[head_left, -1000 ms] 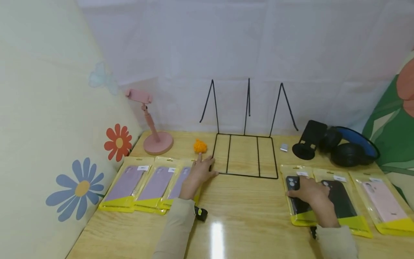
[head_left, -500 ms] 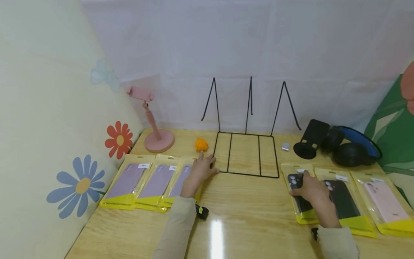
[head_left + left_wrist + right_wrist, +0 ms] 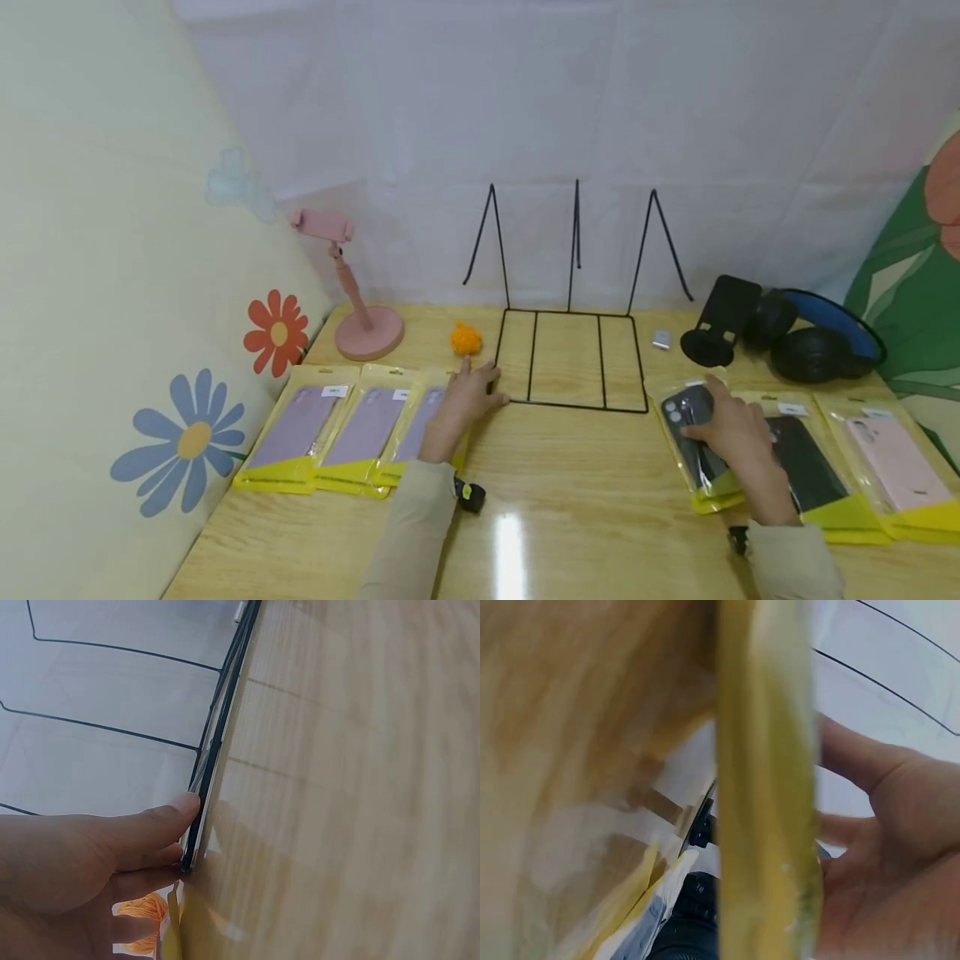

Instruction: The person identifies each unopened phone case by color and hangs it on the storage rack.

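Observation:
My left hand (image 3: 468,396) pinches the left front corner of a black wire rack (image 3: 532,358). In the left wrist view the thumb lies on the rack's dark frame (image 3: 213,757) with fingers behind it. At the right, my right hand (image 3: 738,429) grips a clear and yellow pouch holding a black phone case (image 3: 688,410), thumb on its front and fingers over its right side. This pouch is tilted, its upper end raised. In the right wrist view the pouch's yellow edge (image 3: 765,825) stands close to the camera and hides part of the hand.
Another pouched black case (image 3: 806,467) and a pink one (image 3: 896,467) lie right of the hand. Several pouched purple cases (image 3: 363,425) lie at left. Behind stand a pink phone stand (image 3: 367,333), orange ball (image 3: 466,339), silver piece (image 3: 661,339), black stand (image 3: 723,312) and headphones (image 3: 813,354).
My right hand has drawn its black phone case away from the neighbouring pouch and tipped it up off the table. The left hand stays on the rack corner.

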`<act>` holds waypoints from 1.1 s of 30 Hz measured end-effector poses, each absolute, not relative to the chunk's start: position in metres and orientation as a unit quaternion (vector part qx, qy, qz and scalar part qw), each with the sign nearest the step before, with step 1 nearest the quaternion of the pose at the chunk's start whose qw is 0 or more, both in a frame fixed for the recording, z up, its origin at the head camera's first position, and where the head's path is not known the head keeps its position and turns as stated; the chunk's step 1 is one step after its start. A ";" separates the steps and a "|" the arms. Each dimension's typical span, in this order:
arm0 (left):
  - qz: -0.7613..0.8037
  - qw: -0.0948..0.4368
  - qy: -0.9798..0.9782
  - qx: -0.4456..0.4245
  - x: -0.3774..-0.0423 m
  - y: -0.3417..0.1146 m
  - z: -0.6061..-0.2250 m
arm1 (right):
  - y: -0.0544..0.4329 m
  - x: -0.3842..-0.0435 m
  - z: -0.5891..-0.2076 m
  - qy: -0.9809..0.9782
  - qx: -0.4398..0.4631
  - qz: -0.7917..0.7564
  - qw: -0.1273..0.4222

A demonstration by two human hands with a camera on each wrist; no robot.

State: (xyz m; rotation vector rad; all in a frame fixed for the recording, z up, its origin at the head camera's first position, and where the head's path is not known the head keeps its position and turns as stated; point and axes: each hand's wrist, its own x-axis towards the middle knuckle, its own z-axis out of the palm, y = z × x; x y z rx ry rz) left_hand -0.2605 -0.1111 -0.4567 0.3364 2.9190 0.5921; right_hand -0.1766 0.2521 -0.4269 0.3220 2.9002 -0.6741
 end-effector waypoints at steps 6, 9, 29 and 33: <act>0.202 0.068 0.971 0.110 -0.259 -0.113 -0.455 | 0.263 -0.177 -0.419 0.952 -0.035 -0.299 0.055; 0.201 0.067 0.971 0.111 -0.259 -0.114 -0.454 | 0.265 -0.177 -0.416 0.935 -0.092 -0.340 0.048; 0.214 0.065 0.967 0.119 -0.258 -0.115 -0.456 | 0.205 -0.147 -0.362 0.836 -0.297 -0.452 -0.094; 0.215 0.066 0.966 0.129 -0.256 -0.114 -0.456 | 0.182 -0.143 -0.348 0.806 -0.324 -0.465 -0.172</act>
